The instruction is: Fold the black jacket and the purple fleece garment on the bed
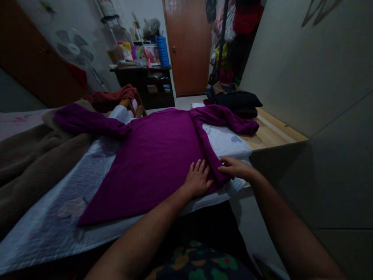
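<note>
A purple long-sleeved top (157, 155) lies spread over a pale patterned cover (70, 210), its sleeves reaching out to the left and right. Its right side edge is folded inward in a narrow strip. My left hand (198, 179) rests flat on the fabric beside that strip, fingers spread. At the lower right corner of the top, my right hand (233, 168) grips the folded edge between thumb and fingers.
Folded dark clothes (236, 99) are stacked on a wooden board (276, 130) at the right. A brown fleecy blanket (37, 155) lies at the left, near a reddish cloth (113, 97) on a wooden chair. Behind stand a fan (74, 48) and a dark shelf.
</note>
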Demonstrator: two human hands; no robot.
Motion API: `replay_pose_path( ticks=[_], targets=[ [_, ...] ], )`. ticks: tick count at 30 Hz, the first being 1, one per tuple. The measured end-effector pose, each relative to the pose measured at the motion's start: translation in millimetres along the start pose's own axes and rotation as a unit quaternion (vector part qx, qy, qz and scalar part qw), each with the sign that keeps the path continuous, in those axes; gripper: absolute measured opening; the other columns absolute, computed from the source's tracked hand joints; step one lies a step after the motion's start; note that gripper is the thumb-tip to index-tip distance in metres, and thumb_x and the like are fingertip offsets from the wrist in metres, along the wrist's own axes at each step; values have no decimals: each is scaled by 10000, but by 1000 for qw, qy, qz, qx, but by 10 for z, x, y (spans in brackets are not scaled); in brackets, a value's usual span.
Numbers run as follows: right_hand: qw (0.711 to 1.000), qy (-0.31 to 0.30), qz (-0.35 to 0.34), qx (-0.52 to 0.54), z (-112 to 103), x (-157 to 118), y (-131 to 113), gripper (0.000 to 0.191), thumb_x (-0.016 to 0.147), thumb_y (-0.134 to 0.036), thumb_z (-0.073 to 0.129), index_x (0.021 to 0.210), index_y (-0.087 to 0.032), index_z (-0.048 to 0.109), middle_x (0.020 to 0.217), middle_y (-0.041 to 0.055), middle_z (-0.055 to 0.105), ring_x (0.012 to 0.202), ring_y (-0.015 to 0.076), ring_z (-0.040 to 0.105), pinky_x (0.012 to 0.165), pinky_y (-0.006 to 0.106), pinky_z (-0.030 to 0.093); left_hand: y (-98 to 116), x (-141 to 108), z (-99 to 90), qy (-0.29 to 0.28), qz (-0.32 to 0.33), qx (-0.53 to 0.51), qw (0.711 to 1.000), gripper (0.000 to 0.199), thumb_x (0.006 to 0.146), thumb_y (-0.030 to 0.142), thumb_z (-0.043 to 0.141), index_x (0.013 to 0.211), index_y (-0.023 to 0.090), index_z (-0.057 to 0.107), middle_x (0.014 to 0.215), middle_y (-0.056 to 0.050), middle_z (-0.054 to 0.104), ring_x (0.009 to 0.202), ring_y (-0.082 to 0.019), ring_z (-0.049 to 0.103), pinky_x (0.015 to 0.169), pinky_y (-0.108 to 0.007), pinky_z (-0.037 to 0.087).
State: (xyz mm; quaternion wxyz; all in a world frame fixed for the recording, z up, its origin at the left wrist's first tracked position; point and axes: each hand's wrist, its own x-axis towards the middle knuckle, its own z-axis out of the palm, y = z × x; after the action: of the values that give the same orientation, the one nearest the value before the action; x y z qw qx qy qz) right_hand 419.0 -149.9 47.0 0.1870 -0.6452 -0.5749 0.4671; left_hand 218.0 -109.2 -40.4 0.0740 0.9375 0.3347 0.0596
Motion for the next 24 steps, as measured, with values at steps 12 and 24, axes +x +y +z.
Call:
replay_pose_path(
  ticks=[12, 24],
  targets=[
    [968, 180, -71, -157, 0, -187, -24, 316, 667, -154, 539, 967, -142, 638, 852, 46, 677, 726, 153, 587, 614, 224, 396, 41, 5, -8, -9, -12, -22, 1000, 776, 878, 666, 357, 1507, 224, 259, 1586, -144, 200, 1457, -365, 101, 1140, -582, 88],
    [968, 193, -52, 152, -5, -303, 199, 464, 659, -260, 540, 1089, -118, 642, 671, -12, 629, 484, 103, 496, 428, 221, 404, 27, 0, 27, -6, -24, -38, 999, 776, 869, 682, 357, 1509, 253, 265, 1591, -118, 201, 1461, -360, 84, 1142, -585, 63]
  ],
)
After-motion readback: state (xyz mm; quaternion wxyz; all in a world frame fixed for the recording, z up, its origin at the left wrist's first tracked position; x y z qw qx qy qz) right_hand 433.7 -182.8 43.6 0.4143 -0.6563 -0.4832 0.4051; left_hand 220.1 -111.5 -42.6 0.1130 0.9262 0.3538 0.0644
